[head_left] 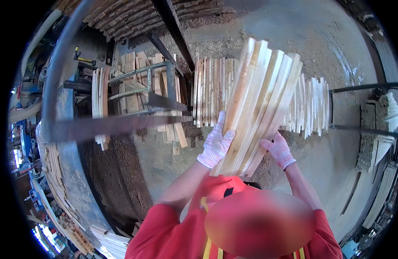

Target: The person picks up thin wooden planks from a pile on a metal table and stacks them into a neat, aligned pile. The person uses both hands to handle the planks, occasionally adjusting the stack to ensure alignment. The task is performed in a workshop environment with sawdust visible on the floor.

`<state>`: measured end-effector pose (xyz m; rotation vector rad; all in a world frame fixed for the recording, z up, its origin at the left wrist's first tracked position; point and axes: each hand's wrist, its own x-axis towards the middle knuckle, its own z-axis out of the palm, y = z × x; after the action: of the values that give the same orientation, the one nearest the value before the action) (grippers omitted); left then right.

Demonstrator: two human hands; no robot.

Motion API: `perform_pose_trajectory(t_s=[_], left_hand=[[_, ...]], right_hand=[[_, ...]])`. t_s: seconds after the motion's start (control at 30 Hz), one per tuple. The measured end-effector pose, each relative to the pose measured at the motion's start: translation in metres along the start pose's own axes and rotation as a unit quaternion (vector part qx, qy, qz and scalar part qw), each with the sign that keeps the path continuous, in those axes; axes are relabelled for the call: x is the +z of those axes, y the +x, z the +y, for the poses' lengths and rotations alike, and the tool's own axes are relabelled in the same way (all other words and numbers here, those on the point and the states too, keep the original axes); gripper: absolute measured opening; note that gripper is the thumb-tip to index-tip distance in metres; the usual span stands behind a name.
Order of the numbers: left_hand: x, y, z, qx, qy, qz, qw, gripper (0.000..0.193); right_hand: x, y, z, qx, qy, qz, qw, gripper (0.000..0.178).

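Note:
A bundle of several long, pale wooden slats (263,101) is raised in front of me, tilted with its far end leaning right. My left hand (215,144), in a whitish-pink knit work glove, grips the bundle's left side, thumb across the front. On the right side, my right hand (279,150), gloved alike, is closed round the edge near the lower end. The slats' near ends reach close to my red shirt (164,228). Behind the bundle lie a row of slats (212,90) and another row of pale slats (309,105), both partly hidden by it.
Metal frame bars (117,127) cross the left side, with loose boards (136,82) beyond. A long workbench (71,172) runs along the left, a yellow-handled tool (82,57) near its far end. Stacked wood (147,15) stands at the back; more stacks (374,129) sit far right. Sawdust covers the floor.

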<state>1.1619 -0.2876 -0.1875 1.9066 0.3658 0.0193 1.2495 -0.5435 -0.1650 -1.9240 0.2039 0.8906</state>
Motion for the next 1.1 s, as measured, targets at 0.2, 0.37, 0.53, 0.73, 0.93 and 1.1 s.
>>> perform_pose_trajectory(t_s=[0.2,0.37,0.53,0.73,0.93,1.1], left_hand=[[-0.003,0.132,-0.097,-0.142,-0.019,0.026,0.989,0.087],[0.012,0.218,-0.238,-0.115,-0.059,0.127,0.983,0.069],[-0.025,0.264,-0.365,-0.373,0.23,0.048,0.898,0.076],[0.006,0.331,-0.354,-0.242,0.327,0.147,0.902,0.084],[0.027,0.341,-0.348,-0.23,0.434,0.162,0.856,0.092],[0.089,0.271,-0.283,0.018,0.428,0.195,0.882,0.064]], right_hand=[[0.033,0.186,-0.044,0.087,-0.145,-0.072,0.983,0.061],[0.086,0.335,-0.014,0.019,-0.162,-0.131,0.978,0.063],[0.195,0.413,0.027,0.037,-0.221,-0.176,0.958,0.091],[0.191,0.435,0.087,0.07,-0.08,-0.207,0.972,0.1],[0.187,0.436,0.098,-0.003,-0.122,-0.189,0.974,0.091],[0.071,0.339,0.186,0.106,0.233,-0.183,0.949,0.06]])
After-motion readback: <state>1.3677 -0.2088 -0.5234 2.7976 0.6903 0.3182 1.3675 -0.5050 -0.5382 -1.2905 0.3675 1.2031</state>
